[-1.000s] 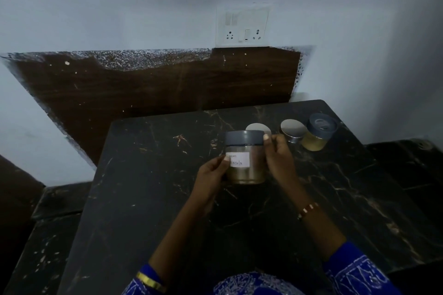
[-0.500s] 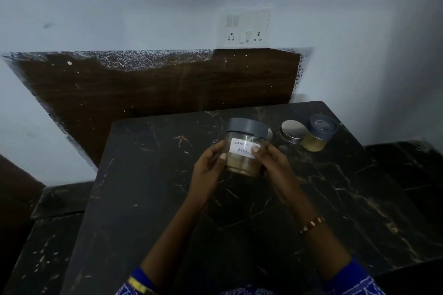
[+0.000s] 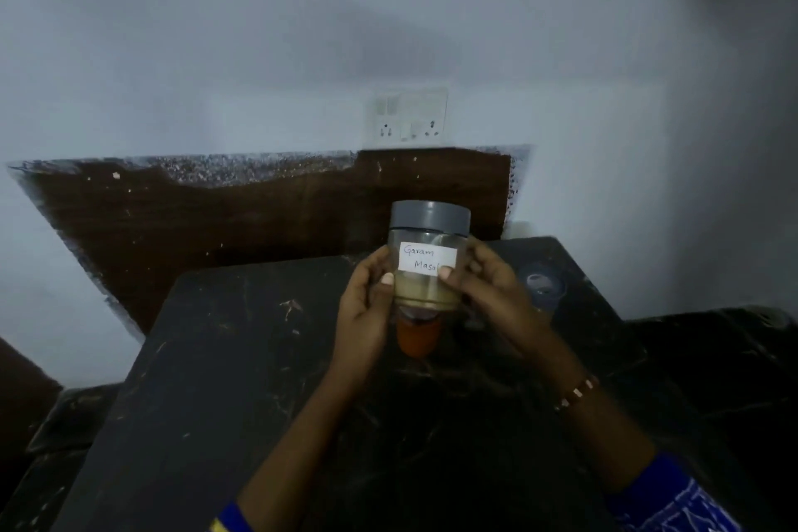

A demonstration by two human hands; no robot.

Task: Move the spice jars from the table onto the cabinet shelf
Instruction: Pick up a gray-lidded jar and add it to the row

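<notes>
A clear spice jar [image 3: 425, 289] with a grey lid and a white label reading "Garam Masala" is lifted above the black marble table [image 3: 224, 380], upright. My left hand [image 3: 367, 307] grips its left side and my right hand [image 3: 488, 289] grips its right side, thumb on the label. Right under it an orange-filled jar [image 3: 418, 337] shows on the table, partly hidden. Another jar with a grey lid [image 3: 542, 285] stands on the table to the right, blurred. No cabinet shelf is in view.
A white wall with a switch and socket plate [image 3: 408, 119] rises behind the table. A dark wooden board [image 3: 216, 220] leans against the wall. Lower dark marble ledges lie at the left [image 3: 56, 445] and right [image 3: 734, 359] of the table.
Both hands have raised the labelled jar off the table toward the camera. The label has turned to face me. The view has tilted up, so the table sits lower in frame.
</notes>
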